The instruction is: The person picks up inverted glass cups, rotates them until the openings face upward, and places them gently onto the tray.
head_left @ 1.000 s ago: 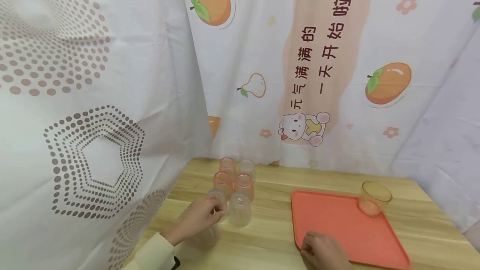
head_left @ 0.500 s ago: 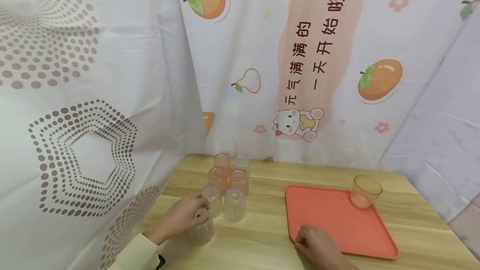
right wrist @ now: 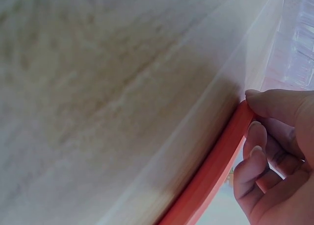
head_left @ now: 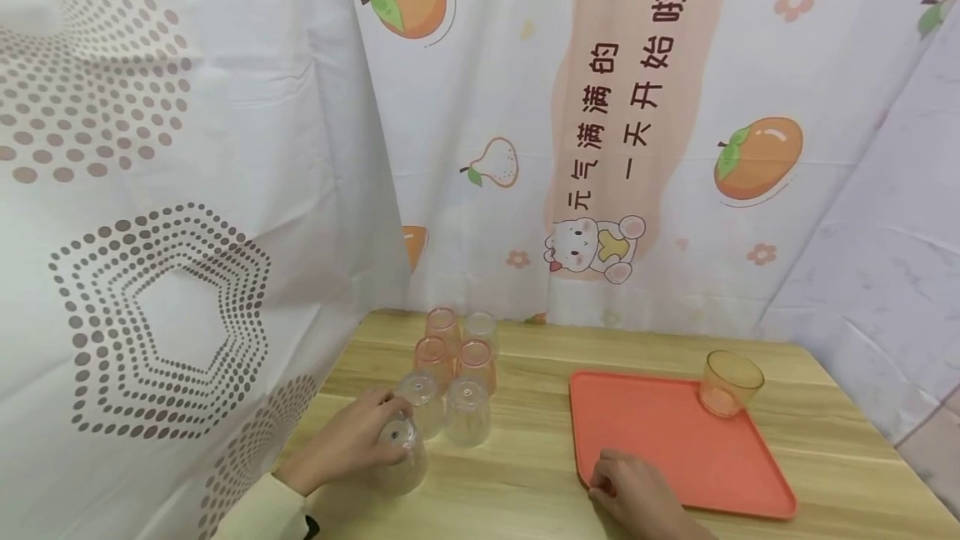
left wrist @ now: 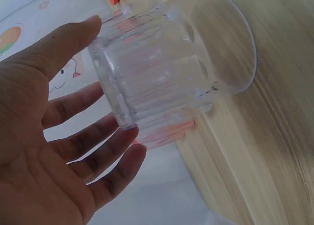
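Observation:
My left hand (head_left: 352, 440) holds the upturned base of a clear glass (head_left: 405, 469), the nearest in a group on the table's left. In the left wrist view, thumb and fingers span the base of this glass (left wrist: 167, 63), its mouth turned towards the wood. Two more clear glasses stand just behind, one of them this clear glass (head_left: 468, 413). Pink-tinted glasses, such as this pink glass (head_left: 476, 367), stand beyond them, all upside down. My right hand (head_left: 633, 490) pinches the near left corner of a red tray (head_left: 667, 432); the right wrist view shows thumb and fingers on the tray rim (right wrist: 211, 181).
An amber bowl (head_left: 731, 382) stands upright at the tray's far right corner. A wooden table (head_left: 525, 457) lies under everything. Printed white curtains (head_left: 480, 90) hang at the back and the sides, the left one close beside the left arm.
My left hand has come down and nearer, from beside the rear clear glasses onto the nearest one, and its thumb and fingers have spread wider. The right hand keeps its place at the tray corner.

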The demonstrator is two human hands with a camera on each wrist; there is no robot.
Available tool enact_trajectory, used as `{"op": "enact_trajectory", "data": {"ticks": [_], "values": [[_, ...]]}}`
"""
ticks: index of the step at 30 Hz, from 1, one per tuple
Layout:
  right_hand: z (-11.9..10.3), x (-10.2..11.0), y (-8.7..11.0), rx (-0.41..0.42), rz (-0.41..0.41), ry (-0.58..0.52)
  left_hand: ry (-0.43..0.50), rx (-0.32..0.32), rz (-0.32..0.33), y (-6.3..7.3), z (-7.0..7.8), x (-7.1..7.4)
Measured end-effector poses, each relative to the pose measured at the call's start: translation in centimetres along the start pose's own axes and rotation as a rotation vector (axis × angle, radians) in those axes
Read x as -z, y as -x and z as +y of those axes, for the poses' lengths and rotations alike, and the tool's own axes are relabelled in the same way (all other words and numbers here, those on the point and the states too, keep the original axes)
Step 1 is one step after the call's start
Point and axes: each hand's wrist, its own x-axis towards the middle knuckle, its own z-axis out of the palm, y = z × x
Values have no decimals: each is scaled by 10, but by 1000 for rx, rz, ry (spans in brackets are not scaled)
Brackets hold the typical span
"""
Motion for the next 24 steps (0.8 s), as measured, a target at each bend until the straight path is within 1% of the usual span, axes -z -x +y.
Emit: {"op": "enact_trajectory", "data": {"ticks": [5, 8, 14, 19, 22, 24], "values": [[1, 1, 0, -6, -4, 0, 9, 24, -51, -2, -4, 0], [1, 0, 0, -8, -3, -1, 7, 27, -69, -3, -6, -1], [0, 0, 1, -10, -4, 3, 25, 50, -109, -4, -5, -1], [0, 0, 1, 1, 6, 6, 35, 84, -128, -3, -3, 1], [0, 0, 1, 8, 13, 6, 22, 99, -135, -4, -3, 1], [0, 1, 2, 10, 15, 7, 8, 97, -138, -6, -3, 1]]}}
